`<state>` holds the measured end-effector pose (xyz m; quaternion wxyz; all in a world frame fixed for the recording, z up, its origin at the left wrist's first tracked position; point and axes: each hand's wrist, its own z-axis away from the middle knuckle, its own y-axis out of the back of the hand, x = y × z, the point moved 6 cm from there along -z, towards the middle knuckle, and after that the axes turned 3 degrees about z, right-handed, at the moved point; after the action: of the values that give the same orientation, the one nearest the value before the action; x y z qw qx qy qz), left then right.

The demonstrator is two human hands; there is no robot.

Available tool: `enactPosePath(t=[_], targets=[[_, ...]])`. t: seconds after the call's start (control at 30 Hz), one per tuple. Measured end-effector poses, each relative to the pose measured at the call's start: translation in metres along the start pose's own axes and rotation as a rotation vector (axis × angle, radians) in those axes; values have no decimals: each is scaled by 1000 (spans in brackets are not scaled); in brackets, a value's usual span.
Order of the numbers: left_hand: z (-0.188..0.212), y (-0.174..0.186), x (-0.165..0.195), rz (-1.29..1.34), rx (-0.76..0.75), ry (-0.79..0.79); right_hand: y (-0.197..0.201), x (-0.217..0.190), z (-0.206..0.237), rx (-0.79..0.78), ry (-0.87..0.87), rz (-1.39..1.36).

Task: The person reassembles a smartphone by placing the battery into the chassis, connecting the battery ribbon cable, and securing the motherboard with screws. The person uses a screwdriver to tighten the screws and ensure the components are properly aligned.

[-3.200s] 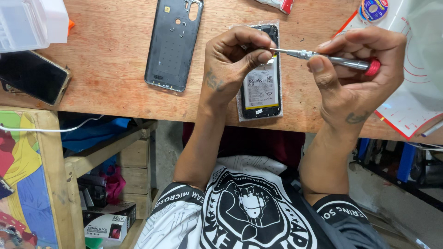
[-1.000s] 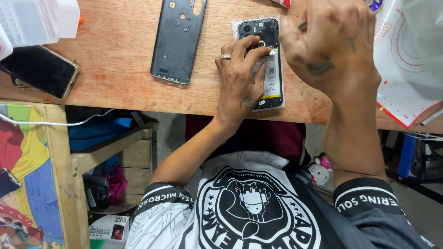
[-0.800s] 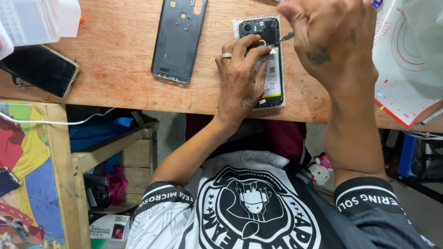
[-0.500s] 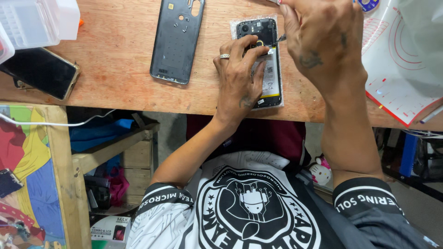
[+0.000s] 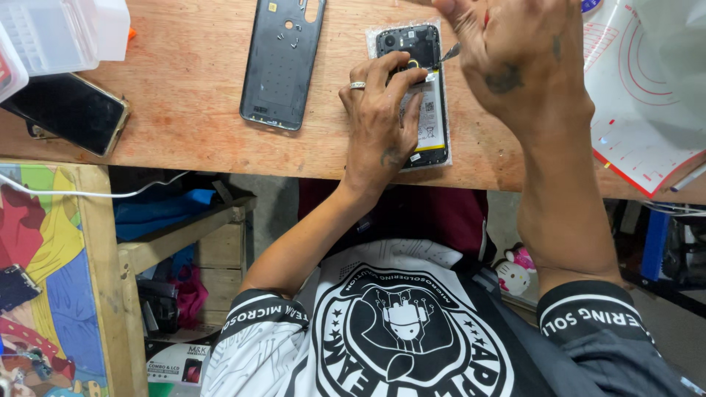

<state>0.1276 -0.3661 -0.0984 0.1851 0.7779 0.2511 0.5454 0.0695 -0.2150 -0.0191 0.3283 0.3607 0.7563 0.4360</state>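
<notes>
A person seated at a wooden table (image 5: pixel 184 95) works on an opened phone (image 5: pixel 423 95) lying face down, its long axis running away from the body. The left hand (image 5: pixel 382 121) lies flat on the phone's near half, fingers (image 5: pixel 375 73) spread narrowly and pressing down to steady it, a ring on one of them. The right hand (image 5: pixel 518 62) hovers over the phone's far right edge, fingers curled tight around a screwdriver (image 5: pixel 451 51) whose metal tip points down and left toward the camera end of the phone. That tip sits just beside the phone's upper right corner; whether it touches cannot be told. The right hand is the nearer to the far end of the phone, the left to its battery. Left of the phone, apart from it, lies the detached back cover (image 5: pixel 283 62), inner side up. Farther left of the phone rest another dark phone (image 5: pixel 70 110) and a clear plastic box (image 5: pixel 51 33). Right of the phone a white mat (image 5: pixel 632 88) with red lines covers the table edge.
</notes>
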Motion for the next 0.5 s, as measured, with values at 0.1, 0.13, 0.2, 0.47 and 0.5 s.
enactPosePath(t=[0.1,0.13,0.2,0.47,0.5], targets=[[-4,-11,-3,11,-2,2,-4,5,2,-53,18,24],[-5,-12,-3,15,1,2,-5,6,2,-53,26,38],[-5,-15,-5,20,1,2,-7,6,0,0,53,87],[-16,-19,-7,28,7,7,-5,-5,5,105,202,52],[-18,-18,-6,32,2,6,-2,-8,4,129,230,35]])
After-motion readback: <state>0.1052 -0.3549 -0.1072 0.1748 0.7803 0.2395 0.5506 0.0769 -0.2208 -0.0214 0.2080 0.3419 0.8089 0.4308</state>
